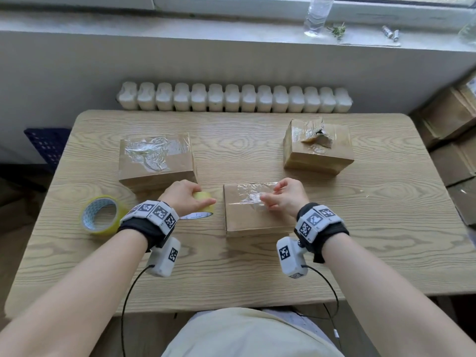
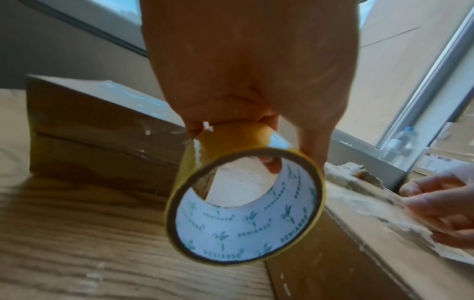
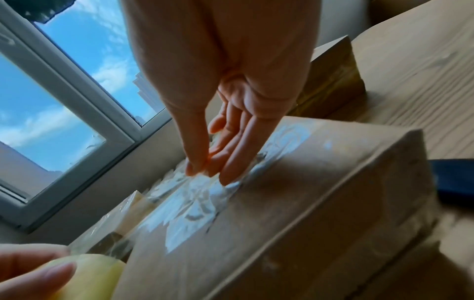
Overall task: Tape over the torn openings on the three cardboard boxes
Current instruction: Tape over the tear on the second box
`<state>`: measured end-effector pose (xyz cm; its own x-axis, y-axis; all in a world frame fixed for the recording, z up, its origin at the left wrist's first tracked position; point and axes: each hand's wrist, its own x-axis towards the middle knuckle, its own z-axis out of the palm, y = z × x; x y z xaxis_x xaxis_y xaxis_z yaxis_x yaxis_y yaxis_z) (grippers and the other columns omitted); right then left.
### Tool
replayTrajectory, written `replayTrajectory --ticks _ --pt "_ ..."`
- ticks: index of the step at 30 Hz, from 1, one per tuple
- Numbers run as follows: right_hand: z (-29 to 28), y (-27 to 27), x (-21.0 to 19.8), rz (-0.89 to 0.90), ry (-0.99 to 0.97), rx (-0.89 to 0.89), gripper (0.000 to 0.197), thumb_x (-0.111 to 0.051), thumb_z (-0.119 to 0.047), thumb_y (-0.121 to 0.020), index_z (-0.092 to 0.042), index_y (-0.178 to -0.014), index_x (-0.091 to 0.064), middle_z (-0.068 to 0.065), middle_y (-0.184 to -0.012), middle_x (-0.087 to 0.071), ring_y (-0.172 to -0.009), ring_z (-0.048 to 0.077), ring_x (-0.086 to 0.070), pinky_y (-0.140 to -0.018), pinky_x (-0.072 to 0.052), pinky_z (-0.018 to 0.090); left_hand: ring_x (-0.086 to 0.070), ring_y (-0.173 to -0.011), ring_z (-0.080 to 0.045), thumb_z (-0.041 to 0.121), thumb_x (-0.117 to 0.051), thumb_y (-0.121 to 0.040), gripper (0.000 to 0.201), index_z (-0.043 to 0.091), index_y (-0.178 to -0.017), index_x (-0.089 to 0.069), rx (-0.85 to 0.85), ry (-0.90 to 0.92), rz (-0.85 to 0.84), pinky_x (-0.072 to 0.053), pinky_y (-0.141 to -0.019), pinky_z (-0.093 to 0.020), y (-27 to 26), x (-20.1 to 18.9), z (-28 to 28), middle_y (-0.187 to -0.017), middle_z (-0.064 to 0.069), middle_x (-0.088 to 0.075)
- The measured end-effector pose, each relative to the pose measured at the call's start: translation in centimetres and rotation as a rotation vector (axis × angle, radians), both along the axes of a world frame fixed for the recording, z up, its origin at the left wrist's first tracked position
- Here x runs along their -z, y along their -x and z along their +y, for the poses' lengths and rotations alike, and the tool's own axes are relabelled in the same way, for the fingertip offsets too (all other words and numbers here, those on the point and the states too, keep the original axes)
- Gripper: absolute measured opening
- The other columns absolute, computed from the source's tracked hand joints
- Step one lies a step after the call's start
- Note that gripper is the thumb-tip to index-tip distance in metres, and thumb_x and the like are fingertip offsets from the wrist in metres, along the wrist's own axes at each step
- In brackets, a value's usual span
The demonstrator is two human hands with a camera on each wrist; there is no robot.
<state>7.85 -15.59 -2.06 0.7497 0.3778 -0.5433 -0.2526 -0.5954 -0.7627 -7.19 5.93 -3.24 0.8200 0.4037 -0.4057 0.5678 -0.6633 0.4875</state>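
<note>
Three cardboard boxes stand on the wooden table (image 1: 257,274). The left box (image 1: 154,173) (image 2: 97,142) has wrinkled clear tape across its top. The far right box (image 1: 319,155) shows a torn opening (image 1: 318,137) with a lifted flap. Closest to me is the near box (image 1: 257,222) (image 3: 307,223), with crumpled clear tape (image 1: 252,197) (image 3: 200,194) on its top. My right hand (image 1: 270,199) (image 3: 210,174) presses that tape with straight fingertips. My left hand (image 1: 203,199) (image 2: 236,146) grips a yellow tape roll (image 1: 206,203) (image 2: 246,213) just left of this box, thumb inside the core.
A second yellow tape roll (image 1: 101,215) lies at the table's left. Behind the table is a white radiator (image 1: 231,97), and a water bottle (image 1: 318,14) stands on the sill. Stacked cardboard (image 1: 453,140) fills the floor at right; a blue crate (image 1: 46,145) sits at left.
</note>
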Motion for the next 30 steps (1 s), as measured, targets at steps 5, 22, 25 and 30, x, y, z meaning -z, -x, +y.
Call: replayTrajectory --ticks 5,22,25,30 --pt "1.1 -0.3 1.3 -0.132 0.133 -0.048 0.043 -0.090 -0.017 -0.056 -0.015 -0.076 -0.051 0.008 -0.078 -0.066 -0.075 0.027 -0.070 -0.072 -0.058 0.048 -0.057 -0.068 -0.015 0.056 -0.065 -0.077 0.034 0.023 -0.068 -0.060 -0.022 0.027 0.012 -0.042 -0.059 -0.026 0.1 1.0 0.1 -0.065 0.006 -0.058" --pt "0.7 -0.1 0.8 -0.511 0.409 -0.307 0.054 -0.080 -0.040 -0.069 -0.016 -0.101 -0.044 0.000 -0.099 -0.050 -0.087 0.020 -0.051 -0.073 -0.041 0.031 -0.058 -0.068 -0.015 0.058 -0.065 -0.075 0.046 0.012 -0.073 -0.065 -0.063 0.034 0.049 -0.047 -0.063 -0.032 -0.2 3.6 0.1 -0.069 -0.003 -0.065" --pt "0.0 0.9 1.6 -0.720 0.360 -0.429 0.046 -0.060 -0.037 -0.089 -0.011 -0.125 -0.047 0.004 -0.121 -0.053 -0.110 0.023 -0.053 -0.089 -0.044 0.034 -0.054 -0.062 -0.016 0.058 -0.062 -0.078 0.049 0.010 -0.070 -0.062 -0.069 0.063 0.052 -0.041 -0.057 -0.030 -0.3 3.6 0.1 -0.063 -0.003 -0.059" --pt "0.7 3.5 3.5 -0.787 0.380 -0.991 0.071 -0.009 -0.061 -0.092 -0.022 -0.150 0.008 -0.006 -0.157 0.012 -0.144 0.009 0.014 -0.119 0.005 0.033 -0.054 -0.068 -0.017 0.058 -0.052 -0.085 0.046 0.018 -0.066 -0.060 -0.097 0.075 0.032 -0.038 -0.060 -0.030 -0.1 4.3 0.5 -0.063 0.000 -0.057"
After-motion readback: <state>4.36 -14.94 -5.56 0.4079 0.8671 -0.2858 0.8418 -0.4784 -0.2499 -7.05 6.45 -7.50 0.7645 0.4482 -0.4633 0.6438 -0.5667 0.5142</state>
